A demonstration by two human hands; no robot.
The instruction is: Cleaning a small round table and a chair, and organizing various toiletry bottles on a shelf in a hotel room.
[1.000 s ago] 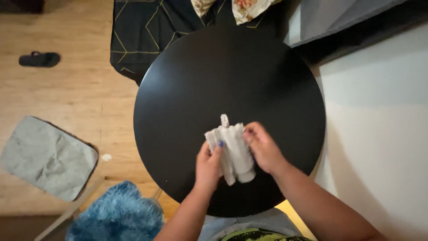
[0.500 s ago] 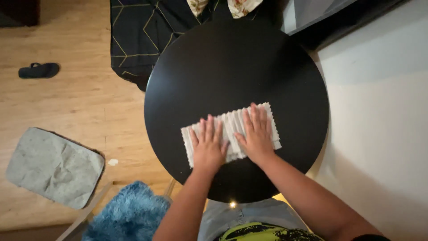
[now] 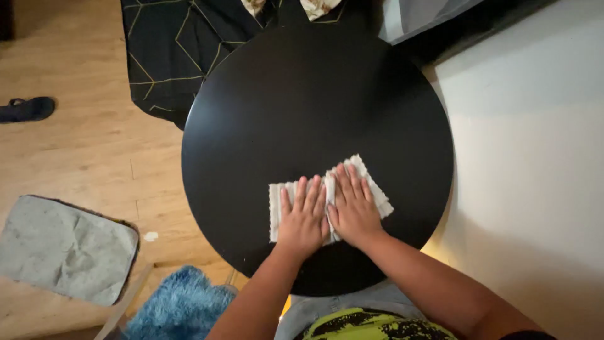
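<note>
Fingers of both hands lie flat and spread on a pale, ribbed cloth point(image 3: 327, 198), gripping nothing. Left hand point(image 3: 303, 217) covers its left part, right hand point(image 3: 353, 206) its right. It lies low of centre on the black round table point(image 3: 302, 101), with bare tabletop above.

Both forearms are bare, no sleeves, watch or rings showing. The left hand point(image 3: 303, 220) and right hand point(image 3: 354, 211) have short nails. Lower down: a yellow-green top with black print, grey cloth above it.
</note>
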